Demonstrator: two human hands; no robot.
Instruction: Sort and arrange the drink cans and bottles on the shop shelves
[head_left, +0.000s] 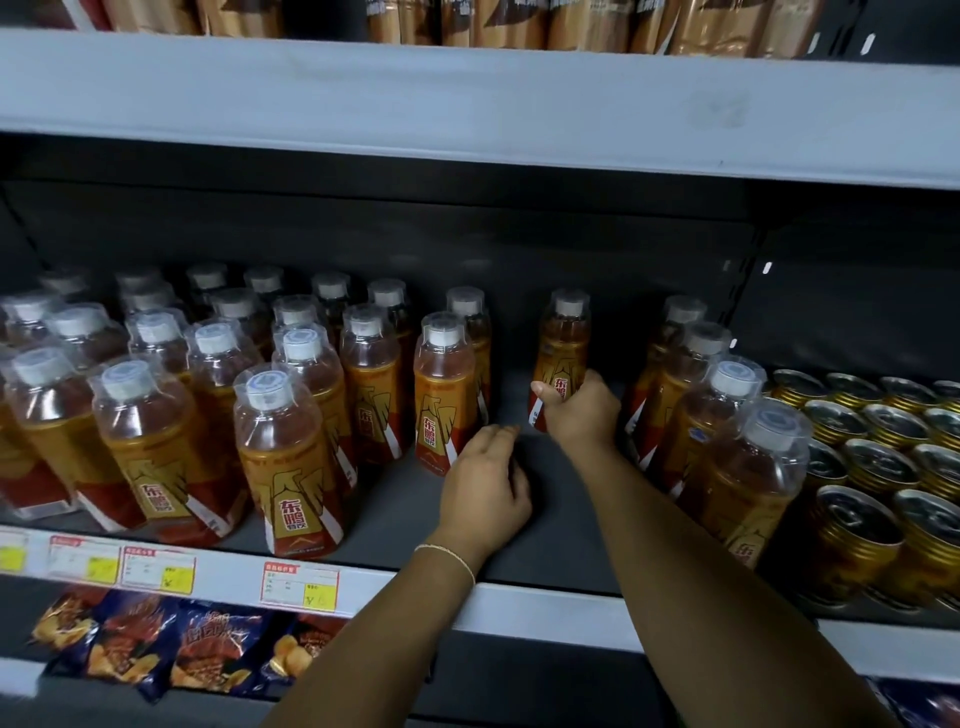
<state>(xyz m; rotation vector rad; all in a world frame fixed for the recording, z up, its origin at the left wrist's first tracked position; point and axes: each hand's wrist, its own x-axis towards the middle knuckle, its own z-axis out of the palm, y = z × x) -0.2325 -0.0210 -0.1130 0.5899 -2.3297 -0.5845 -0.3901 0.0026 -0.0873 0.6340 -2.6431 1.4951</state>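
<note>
Amber gold-labelled bottle (563, 353), cap seemingly white

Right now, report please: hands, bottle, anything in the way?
Right hand grips lone bottle, upright in gap on shelf. Left hand loose, holds nothing. Bottle rows close on both sides; cans further right.

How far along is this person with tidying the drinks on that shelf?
Roughly midway, I'd say. Done: the bottles on the left stand in neat rows, and the gold cans on the right are lined up. In hand: the right hand grips a lone bottle standing in the bare middle of the shelf; the left hand hangs loose beside it, holding nothing. Left: that middle stretch has no rows yet.
</note>
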